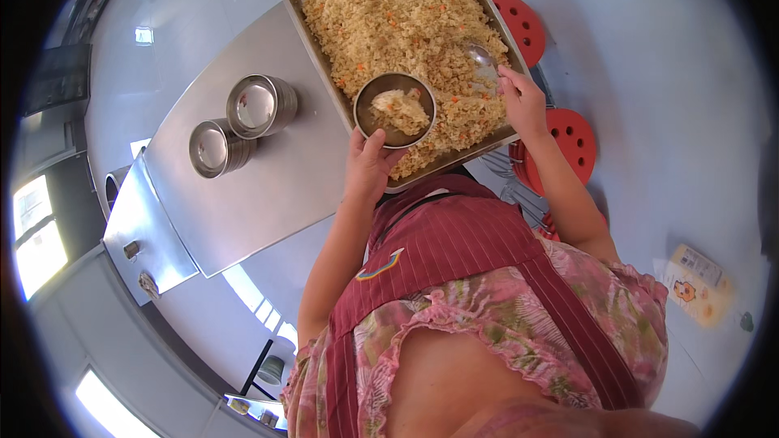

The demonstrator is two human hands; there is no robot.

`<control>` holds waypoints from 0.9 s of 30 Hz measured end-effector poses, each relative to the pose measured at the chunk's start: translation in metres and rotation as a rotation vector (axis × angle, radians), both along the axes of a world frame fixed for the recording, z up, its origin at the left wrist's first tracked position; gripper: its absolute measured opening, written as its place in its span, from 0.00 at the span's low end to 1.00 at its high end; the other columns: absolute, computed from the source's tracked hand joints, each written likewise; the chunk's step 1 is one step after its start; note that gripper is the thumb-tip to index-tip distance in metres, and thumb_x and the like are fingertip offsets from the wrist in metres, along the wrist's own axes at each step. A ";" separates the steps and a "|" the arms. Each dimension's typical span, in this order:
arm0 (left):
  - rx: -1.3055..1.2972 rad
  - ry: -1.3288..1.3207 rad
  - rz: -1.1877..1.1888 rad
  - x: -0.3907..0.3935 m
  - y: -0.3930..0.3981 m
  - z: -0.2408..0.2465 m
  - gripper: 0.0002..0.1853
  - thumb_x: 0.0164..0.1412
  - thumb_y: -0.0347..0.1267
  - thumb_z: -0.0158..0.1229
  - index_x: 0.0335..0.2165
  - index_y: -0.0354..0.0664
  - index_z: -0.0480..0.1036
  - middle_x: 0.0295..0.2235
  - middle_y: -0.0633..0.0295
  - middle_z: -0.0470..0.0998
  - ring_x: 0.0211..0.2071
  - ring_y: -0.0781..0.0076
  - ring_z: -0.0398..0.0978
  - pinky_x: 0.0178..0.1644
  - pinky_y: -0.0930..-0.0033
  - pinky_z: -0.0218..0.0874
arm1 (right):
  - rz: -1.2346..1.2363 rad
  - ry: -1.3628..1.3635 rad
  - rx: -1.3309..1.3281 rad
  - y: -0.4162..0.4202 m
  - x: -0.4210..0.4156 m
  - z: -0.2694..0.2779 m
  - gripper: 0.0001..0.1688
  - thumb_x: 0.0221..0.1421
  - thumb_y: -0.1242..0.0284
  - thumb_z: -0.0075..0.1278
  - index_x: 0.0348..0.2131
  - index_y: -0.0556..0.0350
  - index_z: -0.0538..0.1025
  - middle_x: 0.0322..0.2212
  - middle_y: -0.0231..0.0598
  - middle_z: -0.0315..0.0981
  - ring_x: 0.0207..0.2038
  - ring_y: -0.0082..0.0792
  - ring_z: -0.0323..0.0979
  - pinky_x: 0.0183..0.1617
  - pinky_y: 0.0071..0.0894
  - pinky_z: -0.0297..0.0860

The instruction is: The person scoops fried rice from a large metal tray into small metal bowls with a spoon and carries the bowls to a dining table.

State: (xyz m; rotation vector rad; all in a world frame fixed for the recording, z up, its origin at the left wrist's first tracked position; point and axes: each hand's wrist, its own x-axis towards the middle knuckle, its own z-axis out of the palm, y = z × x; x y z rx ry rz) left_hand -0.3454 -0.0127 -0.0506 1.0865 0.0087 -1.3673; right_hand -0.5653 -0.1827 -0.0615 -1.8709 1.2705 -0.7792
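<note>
My left hand (369,164) grips the rim of a round metal bowl (395,141), thumb on top. A mound of fried rice (399,111) lies in the bowl, which is over the near left part of a large metal tray (316,58). Rice with small orange bits (395,18) fills most of that tray. At its right side, my right hand (522,94) holds a metal spoon (482,56) by the handle, its bowl end at the rice. Part of the tray's bottom shows beside the spoon.
Two stacks of metal bowls, one nearer the tray (261,106) and one farther left (219,149), stand on a steel table (292,194). Red round stools (563,149) with holes are at the right, below the tray. A small cup (131,249) sits at the table's far left.
</note>
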 end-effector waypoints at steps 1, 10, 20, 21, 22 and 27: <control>0.000 0.009 0.014 0.001 0.003 -0.001 0.19 0.55 0.32 0.49 0.45 0.43 0.56 0.44 0.56 0.65 0.44 0.56 0.67 0.46 0.53 0.62 | -0.031 0.009 0.075 -0.004 0.001 -0.010 0.13 0.53 0.76 0.42 0.39 0.63 0.72 0.29 0.40 0.73 0.28 0.27 0.71 0.32 0.24 0.65; -0.034 0.042 0.091 0.003 0.010 -0.006 0.16 0.57 0.30 0.47 0.45 0.44 0.56 0.42 0.58 0.67 0.38 0.65 0.71 0.40 0.62 0.66 | -0.252 -0.542 0.854 0.016 0.026 -0.029 0.17 0.55 0.74 0.37 0.43 0.65 0.68 0.29 0.40 0.72 0.28 0.25 0.70 0.30 0.20 0.63; -0.031 0.035 0.059 0.001 0.004 -0.006 0.18 0.56 0.29 0.49 0.45 0.44 0.56 0.42 0.60 0.67 0.39 0.66 0.70 0.42 0.61 0.65 | -0.219 -0.739 0.809 0.022 0.002 0.010 0.18 0.55 0.76 0.36 0.44 0.67 0.66 0.31 0.43 0.71 0.30 0.25 0.69 0.33 0.20 0.63; -0.026 0.034 0.059 0.000 0.003 -0.006 0.18 0.56 0.29 0.49 0.45 0.44 0.56 0.42 0.60 0.67 0.39 0.67 0.70 0.42 0.61 0.65 | -0.207 -0.746 0.788 0.024 0.002 0.018 0.17 0.55 0.76 0.37 0.44 0.67 0.67 0.31 0.42 0.71 0.30 0.25 0.69 0.33 0.20 0.63; -0.020 0.020 0.042 -0.001 0.003 -0.006 0.18 0.56 0.30 0.49 0.45 0.44 0.57 0.42 0.59 0.67 0.40 0.65 0.69 0.43 0.60 0.64 | -0.194 -0.753 0.770 0.028 0.004 0.028 0.16 0.55 0.76 0.37 0.43 0.66 0.68 0.31 0.42 0.71 0.30 0.25 0.69 0.32 0.20 0.63; -0.050 0.001 -0.034 -0.008 -0.008 -0.003 0.18 0.56 0.31 0.48 0.46 0.44 0.58 0.43 0.59 0.67 0.42 0.63 0.68 0.44 0.59 0.63 | 0.102 -0.484 0.339 0.064 0.021 0.070 0.14 0.54 0.76 0.41 0.41 0.61 0.71 0.29 0.41 0.72 0.29 0.27 0.70 0.33 0.23 0.65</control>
